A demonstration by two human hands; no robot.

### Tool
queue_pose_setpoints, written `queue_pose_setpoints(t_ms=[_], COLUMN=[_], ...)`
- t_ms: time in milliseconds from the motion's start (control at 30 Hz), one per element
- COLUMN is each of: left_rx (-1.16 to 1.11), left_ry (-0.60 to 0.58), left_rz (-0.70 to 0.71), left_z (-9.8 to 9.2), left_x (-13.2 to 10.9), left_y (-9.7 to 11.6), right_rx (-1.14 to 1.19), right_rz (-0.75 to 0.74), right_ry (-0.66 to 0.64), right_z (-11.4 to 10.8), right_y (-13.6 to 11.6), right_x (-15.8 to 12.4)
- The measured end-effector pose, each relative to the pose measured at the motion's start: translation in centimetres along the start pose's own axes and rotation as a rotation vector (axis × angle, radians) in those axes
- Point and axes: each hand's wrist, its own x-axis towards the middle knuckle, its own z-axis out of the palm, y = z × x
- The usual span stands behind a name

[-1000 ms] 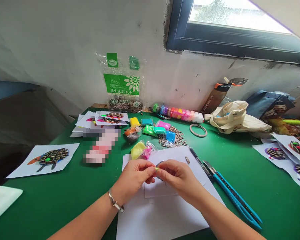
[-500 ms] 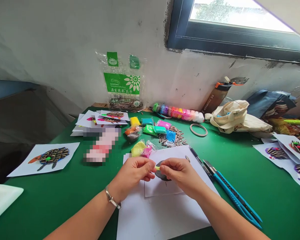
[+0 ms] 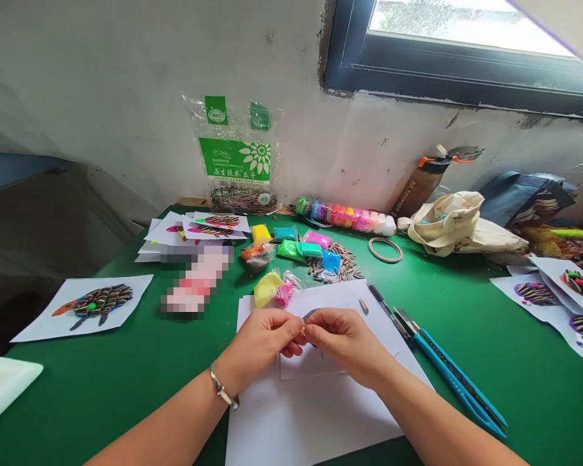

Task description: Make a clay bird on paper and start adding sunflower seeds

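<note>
Yellow clay bit (image 3: pixel 302 331) is pinched between thumb and forefinger tips of both hands, mostly hidden by them. Left hand (image 3: pixel 261 341) and right hand (image 3: pixel 348 341) meet tip to tip, other fingers curled in. Both hover just above a dark clay patch (image 3: pixel 310 315) on white paper (image 3: pixel 320 414). Clay packets (image 3: pixel 271 289) sit just beyond, blue cutters (image 3: pixel 449 382) to the right, all on the green table (image 3: pixel 126 382).

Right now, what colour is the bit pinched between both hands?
Yellowish. The bit sits pinched between left hand and right hand; head view.
</note>
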Motion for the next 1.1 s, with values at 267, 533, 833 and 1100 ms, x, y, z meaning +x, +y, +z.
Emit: queue_pose_setpoints(t_ms=[267,533,833,1100], left_rx=[-0.055,-0.041,-0.088,-0.084], left_ry=[0.053,0.038,0.014,0.066], left_rz=[0.007,-0.003,0.008,0.022], left_z=[-0.2,-0.1,-0.1,-0.1], left_x=[0.1,0.1,0.0,0.2], left_y=[0.0,0.0,-0.2,-0.1], right_rx=[0.084,0.095,0.072,0.104], right_rz=[0.044,0.048,0.031,0.065], right_ry=[-0.024,-0.007,0.004,0.005], right_z=[-0.1,0.1,-0.3,-0.4], right_y=[-0.6,-0.4,-0.9,-1.3], right_x=[0.0,0.0,0.0,-0.3])
